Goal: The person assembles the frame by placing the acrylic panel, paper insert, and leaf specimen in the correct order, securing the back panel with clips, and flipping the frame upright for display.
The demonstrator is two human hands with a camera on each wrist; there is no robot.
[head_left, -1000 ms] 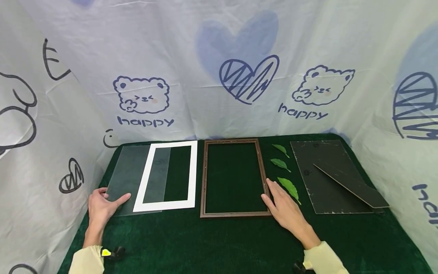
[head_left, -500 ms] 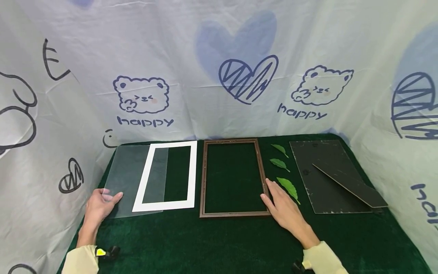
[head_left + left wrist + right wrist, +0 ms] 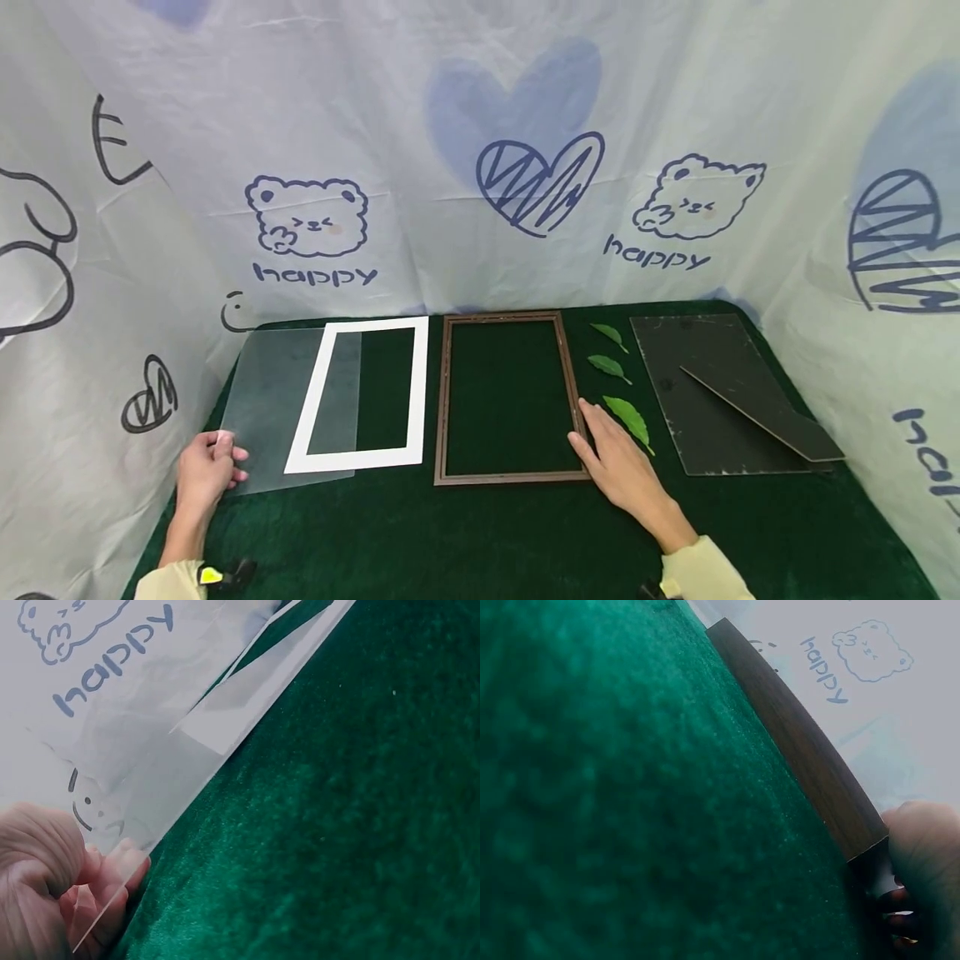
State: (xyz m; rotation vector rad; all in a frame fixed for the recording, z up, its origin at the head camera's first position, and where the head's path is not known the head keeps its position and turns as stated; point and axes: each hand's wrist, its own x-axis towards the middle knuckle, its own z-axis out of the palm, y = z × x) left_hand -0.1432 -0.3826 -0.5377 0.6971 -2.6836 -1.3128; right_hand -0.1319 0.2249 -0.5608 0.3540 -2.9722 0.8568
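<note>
A clear sheet of glass or plastic lies at the left in the head view, its right part under a white mat. My left hand pinches its near left corner; in the left wrist view, fingers show through the clear sheet from below. A brown picture frame lies in the middle. Against its near right side my right hand rests, fingers extended. The right wrist view has the outer side of the frame beside that hand.
Three green leaves lie in a column right of the frame. Farther right is a black backing board with its stand leg partly raised. A dark green cloth covers the table. A printed white curtain surrounds it.
My left hand has shifted left and nearer, drawing the clear sheet left so less of it lies under the mat. Its grip has closed on the corner. My right hand stays at the frame.
</note>
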